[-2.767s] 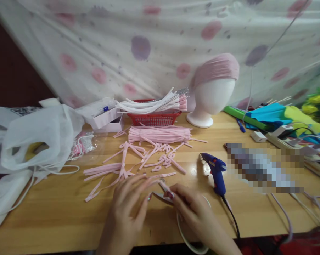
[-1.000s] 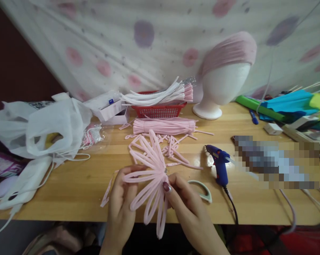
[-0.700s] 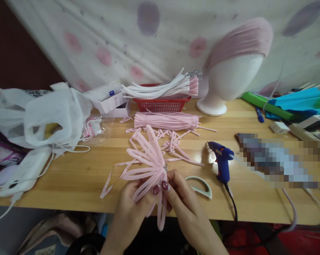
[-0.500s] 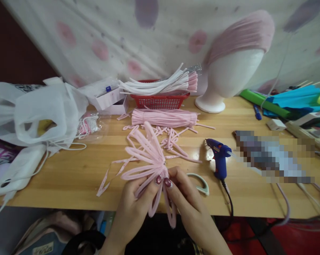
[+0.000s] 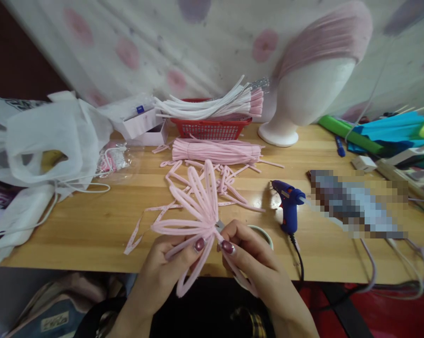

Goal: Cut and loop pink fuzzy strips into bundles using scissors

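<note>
Lower centre: left hand (image 5: 162,272) and right hand (image 5: 257,258) pinch pink loops (image 5: 205,220); we judge spreading underway, even spacing called for next

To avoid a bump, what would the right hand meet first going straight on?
Pointing forward and left, the right hand would likely meet the gathered middle of the pink loops; depth is unclear.

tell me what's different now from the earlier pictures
The left hand and right hand now grip a fan of pink loops between them, not held up like this at first. Since half a second ago, the thumbs have moved apart, parting the lower loops. The blue glue gun, red basket and foam head stayed in place.
</note>
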A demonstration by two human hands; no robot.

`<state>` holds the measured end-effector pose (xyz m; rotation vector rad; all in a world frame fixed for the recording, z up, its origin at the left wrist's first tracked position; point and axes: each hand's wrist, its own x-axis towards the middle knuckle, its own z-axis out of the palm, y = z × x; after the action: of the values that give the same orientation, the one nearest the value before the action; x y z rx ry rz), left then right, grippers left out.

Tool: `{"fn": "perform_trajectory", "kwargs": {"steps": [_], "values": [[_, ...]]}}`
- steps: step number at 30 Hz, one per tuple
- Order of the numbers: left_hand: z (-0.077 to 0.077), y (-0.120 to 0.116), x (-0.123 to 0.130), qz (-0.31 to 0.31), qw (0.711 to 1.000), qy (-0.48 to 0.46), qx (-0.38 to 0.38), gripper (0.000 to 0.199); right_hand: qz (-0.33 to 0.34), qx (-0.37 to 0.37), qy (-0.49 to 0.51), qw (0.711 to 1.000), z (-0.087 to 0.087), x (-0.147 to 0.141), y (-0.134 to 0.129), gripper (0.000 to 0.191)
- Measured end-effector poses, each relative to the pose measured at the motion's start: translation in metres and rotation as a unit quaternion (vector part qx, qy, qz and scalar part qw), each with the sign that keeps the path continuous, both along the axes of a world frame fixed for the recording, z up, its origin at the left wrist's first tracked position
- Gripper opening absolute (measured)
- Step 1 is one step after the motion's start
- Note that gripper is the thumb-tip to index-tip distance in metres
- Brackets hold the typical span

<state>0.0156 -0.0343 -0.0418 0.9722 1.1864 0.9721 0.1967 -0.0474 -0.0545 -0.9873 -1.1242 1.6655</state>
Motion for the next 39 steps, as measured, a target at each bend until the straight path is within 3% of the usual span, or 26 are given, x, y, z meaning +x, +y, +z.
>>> {"fn": "perform_trajectory", "kwargs": {"steps": [2, 4, 7, 13, 16, 19, 22, 26, 29, 34, 39], "values": [[0.0, 0.003, -0.008, -0.058, 0.998, 0.01, 0.019, 0.013, -0.004, 0.026, -0.028, 0.999, 0.002, 0.002, -0.002, 0.026], [0.001, 0.006, -0.013, -0.101, 0.994, 0.02, 0.048, 0.019, -0.008, 0.071, -0.087, 0.994, 0.004, 0.002, -0.004, 0.022], [0.001, 0.005, -0.012, -0.085, 0.991, 0.057, 0.086, 0.025, 0.014, 0.116, -0.138, 0.984, 0.009, -0.001, -0.005, 0.019], [-0.009, -0.01, 0.002, -0.037, 0.966, 0.203, 0.159, 0.027, 0.045, 0.107, -0.164, 0.98, 0.015, -0.002, -0.005, 0.023], [-0.007, -0.013, 0.004, -0.063, 0.955, 0.199, 0.213, 0.025, 0.038, 0.124, -0.158, 0.979, 0.012, -0.001, -0.004, 0.027], [0.0, -0.013, 0.004, -0.104, 0.954, 0.159, 0.23, 0.026, 0.039, 0.141, -0.078, 0.986, 0.008, 0.0, -0.003, 0.029], [0.005, -0.015, 0.004, -0.154, 0.959, 0.1, 0.214, 0.032, 0.04, 0.134, 0.011, 0.99, 0.005, -0.001, -0.003, 0.032], [0.004, -0.02, 0.01, -0.096, 0.983, 0.046, 0.149, 0.03, 0.026, 0.079, 0.09, 0.992, 0.006, -0.006, -0.004, 0.039], [0.0, -0.022, 0.017, -0.101, 0.988, -0.041, 0.108, 0.038, 0.024, 0.003, 0.155, 0.988, 0.004, -0.009, -0.006, 0.038], [-0.003, -0.023, 0.023, -0.11, 0.981, -0.157, 0.023, 0.041, 0.086, -0.083, 0.253, 0.96, -0.009, -0.008, -0.004, 0.037], [-0.005, -0.024, 0.026, -0.067, 0.985, -0.156, -0.029, 0.042, 0.152, -0.122, 0.343, 0.919, -0.019, -0.009, 0.01, 0.031]]}}
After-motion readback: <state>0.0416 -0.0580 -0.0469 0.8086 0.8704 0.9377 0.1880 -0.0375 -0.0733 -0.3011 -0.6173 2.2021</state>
